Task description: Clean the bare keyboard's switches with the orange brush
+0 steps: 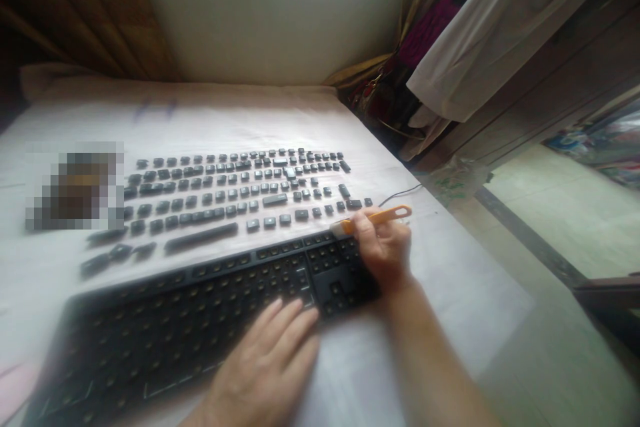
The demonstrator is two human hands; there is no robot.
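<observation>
A black keyboard base [200,307] with its keycaps removed lies slanted across the white-covered table. My left hand [273,360] lies flat on its near edge, fingers stretched out and together. My right hand [383,247] is closed around an orange-handled brush [380,217], whose pale head touches the keyboard's far right corner. Several loose black keycaps [235,190] are laid out in rows behind the keyboard, with a long space bar [200,237] among them.
A white sheet [450,293] covers the table, whose right edge drops to the floor. The keyboard's thin cable [400,193] runs off to the right. A blurred-out patch [75,187] sits at the left. Hanging fabric and bags [450,47] crowd the back right.
</observation>
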